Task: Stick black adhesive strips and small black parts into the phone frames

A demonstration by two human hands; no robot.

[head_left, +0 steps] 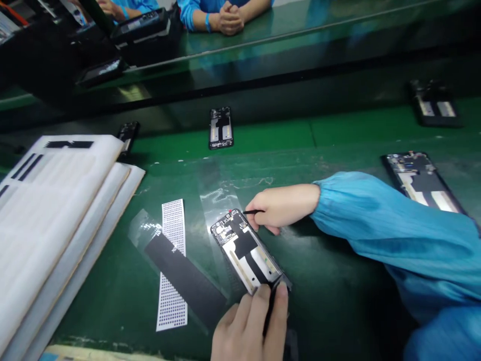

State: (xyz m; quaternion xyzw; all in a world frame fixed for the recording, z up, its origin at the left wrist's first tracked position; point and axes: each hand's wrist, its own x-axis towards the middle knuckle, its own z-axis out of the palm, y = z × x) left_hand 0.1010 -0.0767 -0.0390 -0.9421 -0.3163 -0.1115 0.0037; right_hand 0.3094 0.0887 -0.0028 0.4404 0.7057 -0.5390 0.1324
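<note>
The open phone body (248,250) lies flat on the green bench (338,281), tilted so that its camera end points up-left and its lower end comes toward the person. The left hand (250,326) comes from the bottom edge of the view; its fingertips (263,293) are pressed on the lower end of the phone body, and a thin dark strip (271,306) is pinched between two of these fingers. The right hand (281,206), in a blue sleeve (394,225), rests just beside the upper right corner of the phone body. Its fingers are closed around a thin black tool (251,212), and the tip of the tool touches the top edge of the phone.

To the left of the phone body lie a dark adhesive strip (184,276) and a white dotted sheet (172,271), one crossing the other. Further left is a stack of white sheets (56,210). Three more phone bodies (221,128) lie well apart on the belt behind. At the top, another person's clasped hands (230,19) rest on the far table.
</note>
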